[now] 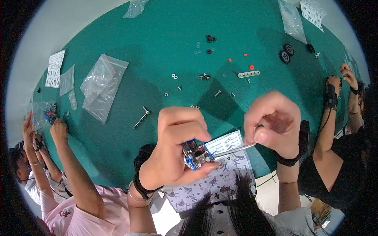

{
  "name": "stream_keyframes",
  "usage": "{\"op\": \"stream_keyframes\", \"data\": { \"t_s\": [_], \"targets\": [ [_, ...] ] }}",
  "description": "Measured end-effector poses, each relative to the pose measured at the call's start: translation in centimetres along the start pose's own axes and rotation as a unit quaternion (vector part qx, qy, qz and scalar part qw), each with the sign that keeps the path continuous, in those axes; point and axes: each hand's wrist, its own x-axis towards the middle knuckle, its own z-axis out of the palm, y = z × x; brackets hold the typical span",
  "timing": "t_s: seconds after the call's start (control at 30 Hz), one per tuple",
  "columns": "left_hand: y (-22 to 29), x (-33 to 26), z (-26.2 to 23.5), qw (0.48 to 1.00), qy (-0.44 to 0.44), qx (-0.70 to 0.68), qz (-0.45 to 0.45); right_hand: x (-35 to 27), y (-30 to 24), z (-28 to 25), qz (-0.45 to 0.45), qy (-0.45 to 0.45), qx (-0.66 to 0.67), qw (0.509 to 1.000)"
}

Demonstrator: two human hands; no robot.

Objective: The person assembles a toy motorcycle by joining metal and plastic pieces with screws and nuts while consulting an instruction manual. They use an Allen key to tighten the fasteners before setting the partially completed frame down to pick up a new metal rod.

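1. Small blue-framed assembly (pixel 193 157): gripped snugly in the fingers of the left hand (pixel 172 147), above the instruction sheet (pixel 236 171).
2. Thin metal tool (pixel 236 150): pinched narrowly by the right hand (pixel 275 125), far end at the assembly; exact contact impossible to tell.
3. Could slip off under an angled push, or twist loose from a weak left grip.
4. Around on the desk (pixel 149 47): screws (pixel 217 93), nuts (pixel 174 76), perforated bar (pixel 254 73), black wheels (pixel 284 57).
5. In the way: dark hair (pixel 199 214), over part of the sheet.
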Motion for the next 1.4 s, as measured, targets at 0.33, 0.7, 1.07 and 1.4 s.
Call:
{"op": "stream_keyframes", "data": {
  "t_s": [0.33, 0.7, 1.07, 1.4],
  "targets": [
    [0.6, -0.4, 0.6, 0.987, 0.039, -0.119, -0.101, -0.6, 0.5, 0.6, 0.060, 0.026, 0.103, 0.993],
    [0.5, -0.5, 0.6, 0.986, 0.023, -0.135, -0.098, -0.4, 0.1, 0.9, 0.003, 0.040, -0.067, 0.997],
    [0.3, -0.1, 0.2, 1.000, -0.021, 0.017, -0.003, -0.6, -0.2, 1.0, 0.123, 0.080, 0.042, 0.988],
    [0.9, 0.3, 0.4, 0.960, 0.029, -0.192, -0.203, -0.3, -0.5, 0.9, 0.108, 0.036, 0.042, 0.993]
  ]
}}
